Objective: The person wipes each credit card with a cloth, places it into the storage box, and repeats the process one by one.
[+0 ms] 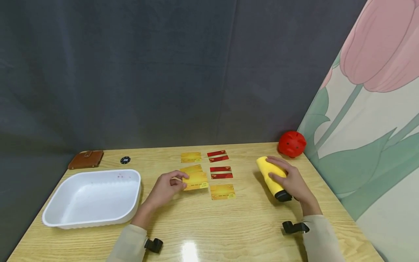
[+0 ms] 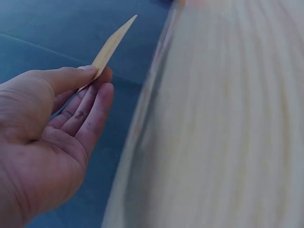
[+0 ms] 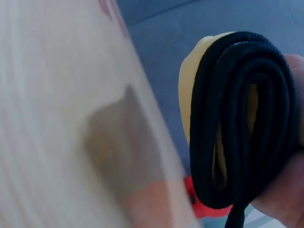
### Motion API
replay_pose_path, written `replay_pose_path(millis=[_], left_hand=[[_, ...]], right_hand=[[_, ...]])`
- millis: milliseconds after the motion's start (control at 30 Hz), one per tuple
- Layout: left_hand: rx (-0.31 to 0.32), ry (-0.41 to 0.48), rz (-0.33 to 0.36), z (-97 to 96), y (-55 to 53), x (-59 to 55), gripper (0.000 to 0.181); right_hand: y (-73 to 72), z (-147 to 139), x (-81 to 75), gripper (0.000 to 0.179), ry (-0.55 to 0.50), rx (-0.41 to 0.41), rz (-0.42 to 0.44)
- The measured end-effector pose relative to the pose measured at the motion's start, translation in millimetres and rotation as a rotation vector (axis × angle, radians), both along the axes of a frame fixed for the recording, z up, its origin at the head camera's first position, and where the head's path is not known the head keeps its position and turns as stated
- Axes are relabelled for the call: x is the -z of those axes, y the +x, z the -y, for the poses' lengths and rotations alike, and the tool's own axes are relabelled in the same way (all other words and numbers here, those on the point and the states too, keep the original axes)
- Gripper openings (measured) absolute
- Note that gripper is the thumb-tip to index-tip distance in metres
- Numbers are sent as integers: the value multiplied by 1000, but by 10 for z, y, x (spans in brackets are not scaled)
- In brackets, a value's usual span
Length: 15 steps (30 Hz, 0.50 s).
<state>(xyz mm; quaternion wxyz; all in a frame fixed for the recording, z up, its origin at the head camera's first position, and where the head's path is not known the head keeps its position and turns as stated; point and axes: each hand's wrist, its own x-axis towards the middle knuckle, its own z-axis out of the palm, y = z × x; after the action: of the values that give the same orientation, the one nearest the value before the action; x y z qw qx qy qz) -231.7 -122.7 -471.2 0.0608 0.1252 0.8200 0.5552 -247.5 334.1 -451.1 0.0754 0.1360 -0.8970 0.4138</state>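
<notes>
My left hand (image 1: 165, 188) pinches a gold card (image 1: 196, 181) by its left edge between thumb and fingers. The left wrist view shows that card (image 2: 114, 45) almost edge-on, lifted off the table. Behind it a second gold card (image 1: 193, 168) is partly hidden. Two red striped cards (image 1: 221, 172) and another gold card (image 1: 223, 191) lie to its right, with one more gold card (image 1: 191, 157) farther back. On the right, my right hand (image 1: 292, 178) grips a rolled yellow cloth (image 1: 269, 174) with a black edge. Its spiral end (image 3: 237, 118) faces the right wrist camera.
A white plastic tub (image 1: 88, 198) stands at the left of the wooden table (image 1: 226, 229). Behind it lie a brown wallet (image 1: 86, 159) and a black poker chip (image 1: 125, 160). A red piggy bank (image 1: 292, 144) sits in the back right corner, by the flowered wall.
</notes>
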Motion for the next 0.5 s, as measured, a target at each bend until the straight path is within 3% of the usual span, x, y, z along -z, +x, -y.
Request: replay_pose_path(millis=[267, 500], left_hand=[[-7, 88, -43, -65, 54, -222, 23], [-81, 85, -79, -135, 98, -361, 23]], right_hand=[[39, 204, -249, 48, -57, -21, -76], [52, 490, -418, 49, -89, -91, -144]])
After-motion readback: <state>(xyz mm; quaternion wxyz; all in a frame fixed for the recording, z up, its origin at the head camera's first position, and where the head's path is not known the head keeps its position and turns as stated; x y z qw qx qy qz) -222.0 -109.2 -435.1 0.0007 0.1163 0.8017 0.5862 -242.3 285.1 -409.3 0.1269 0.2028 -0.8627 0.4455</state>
